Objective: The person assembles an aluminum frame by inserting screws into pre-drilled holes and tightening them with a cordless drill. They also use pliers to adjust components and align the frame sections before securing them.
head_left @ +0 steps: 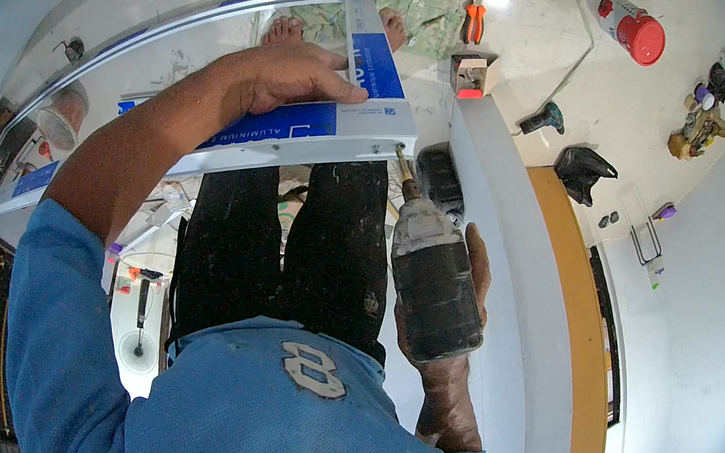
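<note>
My left hand (281, 78) lies flat on top of a white aluminium frame corner (354, 127) wrapped in blue-printed film, pressing on it near the joint. My right hand (467, 280) grips a dirty dark cordless drill (436, 270). The drill's bit (402, 162) points up at the frame's outer edge near a screw hole. I stand over it in black trousers, bare feet (284, 27) on the floor below the frame.
A white wall top (509, 248) and an orange door edge (571, 305) run down the right. On the floor lie orange pliers (475, 18), a red-capped can (636, 28), a second drill (542, 119), a black bag (582, 170) and a small box (472, 74).
</note>
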`<action>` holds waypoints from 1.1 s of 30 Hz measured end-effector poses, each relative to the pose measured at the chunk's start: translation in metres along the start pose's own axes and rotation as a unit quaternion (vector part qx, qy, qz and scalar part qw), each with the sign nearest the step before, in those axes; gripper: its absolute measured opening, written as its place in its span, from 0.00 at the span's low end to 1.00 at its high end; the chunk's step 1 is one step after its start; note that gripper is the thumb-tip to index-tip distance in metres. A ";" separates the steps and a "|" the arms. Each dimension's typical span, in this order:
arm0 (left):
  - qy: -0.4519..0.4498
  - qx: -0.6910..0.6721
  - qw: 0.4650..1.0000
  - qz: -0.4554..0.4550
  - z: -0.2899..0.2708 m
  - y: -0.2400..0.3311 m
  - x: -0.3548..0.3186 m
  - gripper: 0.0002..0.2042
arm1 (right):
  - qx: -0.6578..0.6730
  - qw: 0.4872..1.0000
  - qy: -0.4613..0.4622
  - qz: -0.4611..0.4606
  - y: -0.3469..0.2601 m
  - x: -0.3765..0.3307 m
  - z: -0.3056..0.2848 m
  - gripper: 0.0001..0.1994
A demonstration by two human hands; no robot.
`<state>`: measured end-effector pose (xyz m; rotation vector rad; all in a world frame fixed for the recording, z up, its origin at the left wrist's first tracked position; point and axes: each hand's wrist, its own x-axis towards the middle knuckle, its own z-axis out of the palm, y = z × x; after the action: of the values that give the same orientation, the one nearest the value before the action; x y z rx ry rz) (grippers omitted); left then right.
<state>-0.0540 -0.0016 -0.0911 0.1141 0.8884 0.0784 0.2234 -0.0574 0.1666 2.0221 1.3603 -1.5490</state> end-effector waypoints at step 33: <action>0.014 0.022 1.000 0.012 0.003 0.001 0.002 0.35 | -0.098 0.994 -0.029 -0.037 -0.027 0.002 -0.004 0.62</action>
<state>-0.0506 -0.0006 -0.0909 0.1652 0.9163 0.0840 0.2044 -0.0392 0.1755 1.8149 1.5154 -1.4293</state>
